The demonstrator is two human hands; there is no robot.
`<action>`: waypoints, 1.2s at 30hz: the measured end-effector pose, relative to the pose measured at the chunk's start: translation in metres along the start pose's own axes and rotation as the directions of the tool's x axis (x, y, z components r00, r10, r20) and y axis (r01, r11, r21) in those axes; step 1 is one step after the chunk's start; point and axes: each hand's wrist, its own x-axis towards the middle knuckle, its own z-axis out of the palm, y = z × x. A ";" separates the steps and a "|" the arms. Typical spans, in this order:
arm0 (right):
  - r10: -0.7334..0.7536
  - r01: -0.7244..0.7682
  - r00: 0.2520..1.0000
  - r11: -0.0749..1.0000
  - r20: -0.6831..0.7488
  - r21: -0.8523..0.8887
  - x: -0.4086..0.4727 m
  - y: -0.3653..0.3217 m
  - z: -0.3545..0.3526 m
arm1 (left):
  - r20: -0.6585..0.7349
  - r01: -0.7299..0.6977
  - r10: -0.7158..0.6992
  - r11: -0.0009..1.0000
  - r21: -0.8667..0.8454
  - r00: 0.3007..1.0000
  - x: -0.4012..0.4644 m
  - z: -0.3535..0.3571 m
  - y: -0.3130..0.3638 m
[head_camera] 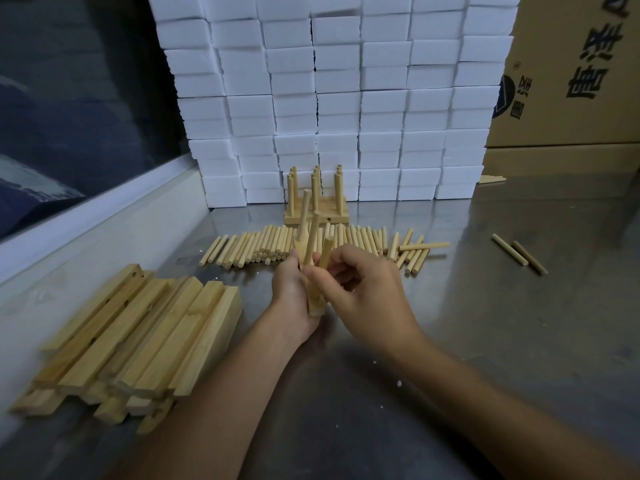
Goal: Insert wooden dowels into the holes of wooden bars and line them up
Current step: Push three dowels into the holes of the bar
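While my left hand (294,292) grips the bar (316,303) end-on above the desk (485,306), my right hand (363,285) pinches a near-upright dowel (326,252) just right of it, I judge over the next hole

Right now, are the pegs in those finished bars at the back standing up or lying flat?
Standing up: the pegs rise vertically from the finished bars resting flat on the metal table.

A steel table (519,323) with a dull sheen fills the foreground. Stacked white foam blocks (339,98) form a wall at its far edge. Cardboard boxes (568,81) with printed characters stand at right. A white ledge (104,216) runs below a dark window (79,98) at left.
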 end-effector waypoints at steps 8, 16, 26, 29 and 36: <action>0.115 -0.094 0.989 0.974 0.094 -0.207 -0.003 0.010 -0.006 | -0.008 -0.005 0.004 0.992 -0.125 1.000 0.007 0.001 0.001; 0.300 -0.303 0.953 0.950 -0.043 -0.080 0.010 0.035 -0.021 | 0.082 -0.131 0.141 0.984 -0.123 0.987 0.013 -0.006 -0.003; 0.384 -0.399 0.908 0.915 -0.170 -0.062 0.020 0.060 -0.050 | 0.027 -0.248 0.249 0.968 -0.030 0.968 0.013 -0.004 -0.005; 0.397 -0.412 0.901 0.909 -0.173 -0.065 0.020 0.065 -0.054 | 0.042 -0.293 0.291 0.955 0.053 0.956 0.012 -0.002 -0.007; 0.425 -0.439 0.890 0.896 -0.167 -0.061 0.017 0.072 -0.058 | 0.013 -0.383 0.389 0.899 0.211 0.921 0.012 0.000 -0.013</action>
